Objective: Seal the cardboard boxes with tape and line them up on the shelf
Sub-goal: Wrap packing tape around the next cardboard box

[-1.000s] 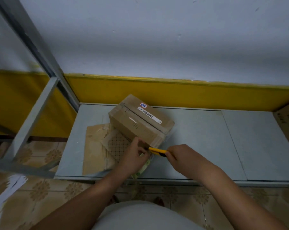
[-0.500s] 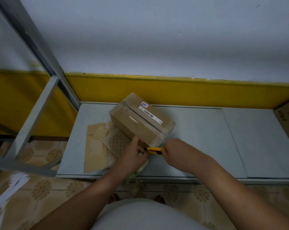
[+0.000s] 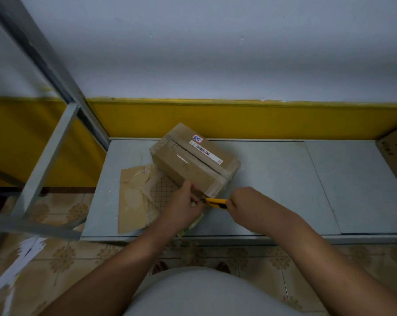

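A brown cardboard box (image 3: 193, 163) with a barcode label and clear tape over its near end lies askew on the grey shelf (image 3: 272, 190). My left hand (image 3: 181, 208) is at the box's near corner, thumb on the box's side. Its fingers curl round a pale roll of tape (image 3: 194, 224), mostly hidden under the hand. My right hand (image 3: 245, 204) grips a yellow utility knife (image 3: 215, 202). The knife's tip points left and meets my left fingers just below the box's corner.
Torn brown cardboard and a grid-patterned sheet (image 3: 133, 201) lie on the shelf left of the box. Another cardboard box (image 3: 396, 156) sits at the shelf's right edge. Grey metal shelf uprights (image 3: 44, 65) stand at the left. White papers (image 3: 21, 254) lie on the tiled floor.
My right hand has moved the knife left, so its tip now reaches my left fingers. The left hand and the box have stayed put.
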Action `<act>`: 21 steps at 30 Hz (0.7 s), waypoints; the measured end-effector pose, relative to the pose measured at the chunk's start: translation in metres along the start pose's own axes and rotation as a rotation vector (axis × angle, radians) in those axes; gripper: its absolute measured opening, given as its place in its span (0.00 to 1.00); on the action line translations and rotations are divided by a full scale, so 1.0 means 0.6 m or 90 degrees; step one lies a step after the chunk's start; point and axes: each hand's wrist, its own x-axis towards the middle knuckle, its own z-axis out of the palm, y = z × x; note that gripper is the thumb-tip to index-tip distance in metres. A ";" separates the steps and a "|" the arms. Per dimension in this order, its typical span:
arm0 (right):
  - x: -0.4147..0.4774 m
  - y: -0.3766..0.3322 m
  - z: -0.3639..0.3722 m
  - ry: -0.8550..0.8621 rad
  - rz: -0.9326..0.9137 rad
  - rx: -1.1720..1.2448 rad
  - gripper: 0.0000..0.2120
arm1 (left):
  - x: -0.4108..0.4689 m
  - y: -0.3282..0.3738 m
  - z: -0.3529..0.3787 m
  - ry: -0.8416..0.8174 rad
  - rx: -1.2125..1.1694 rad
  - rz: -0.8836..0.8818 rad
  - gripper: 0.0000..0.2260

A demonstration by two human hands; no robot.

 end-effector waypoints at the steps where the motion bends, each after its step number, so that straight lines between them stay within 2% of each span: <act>1: -0.005 0.005 -0.002 0.005 0.000 0.007 0.17 | 0.000 0.002 -0.001 0.004 0.004 0.002 0.14; 13: -0.031 0.047 0.036 0.047 -0.025 0.078 0.20 | -0.001 0.002 -0.011 0.026 0.032 0.016 0.13; 17: -0.023 0.073 0.071 0.037 -0.030 0.032 0.15 | -0.006 0.000 -0.013 0.019 0.024 0.029 0.12; 21: 0.008 0.149 0.113 0.074 -0.047 0.021 0.10 | -0.018 -0.008 -0.042 0.039 0.040 0.105 0.10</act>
